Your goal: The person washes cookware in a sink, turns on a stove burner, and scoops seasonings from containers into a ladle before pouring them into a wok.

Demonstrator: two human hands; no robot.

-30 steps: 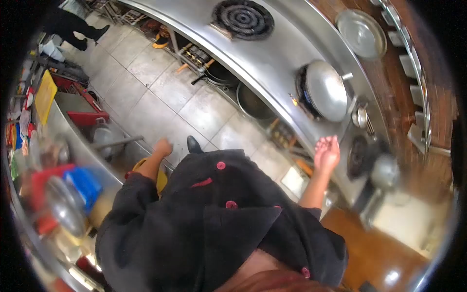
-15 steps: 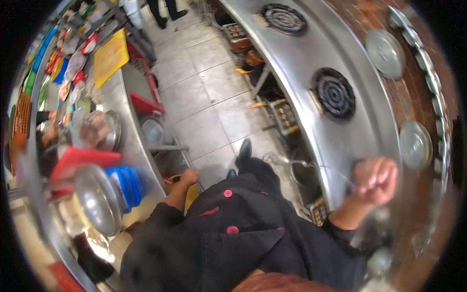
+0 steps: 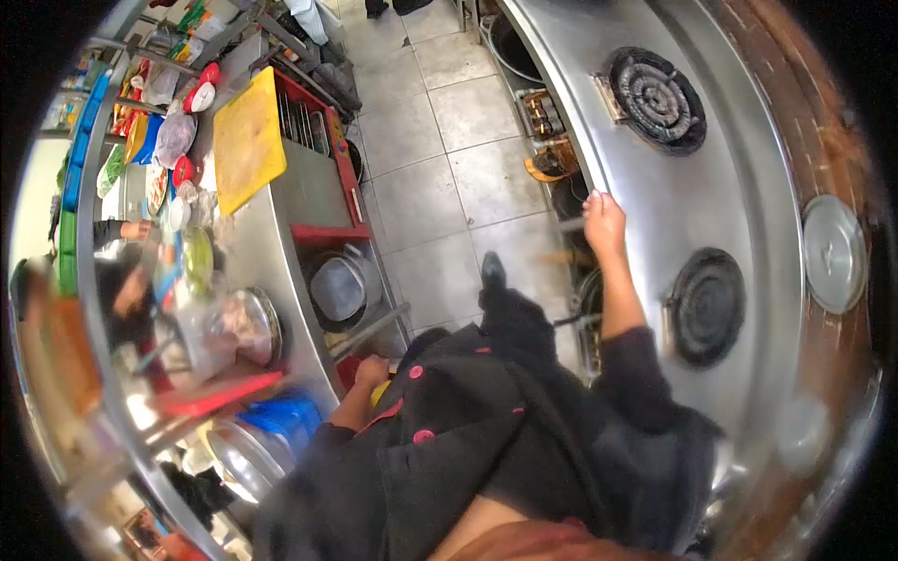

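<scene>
My right hand (image 3: pixel 605 224) is closed, at the front edge of the steel stove (image 3: pixel 599 122), with the forearm stretched forward. Whether anything sits between its fingers I cannot make out. My left hand (image 3: pixel 372 372) hangs low by my side in a loose fist, near the lower shelf of the left counter. Nothing shows in it. Between the hands are my black jacket (image 3: pixel 468 402) with red buttons and one dark shoe (image 3: pixel 493 271) on the tiles. A coil-shaped black burner (image 3: pixel 706 309) lies to the right of my right arm.
Another burner (image 3: pixel 658 101) sits farther along the stove. On the left counter are a yellow cutting board (image 3: pixel 251 140), a red board (image 3: pixel 215 393) and metal bowls (image 3: pixel 245 458). A pot (image 3: pixel 339 288) stands below. A co-worker's hands (image 3: pixel 133 229) show across that counter.
My right hand has swung from over the stove, lower right, forward and left to its front edge. The burners and left counter have shifted down and right in view. My left hand stays low.
</scene>
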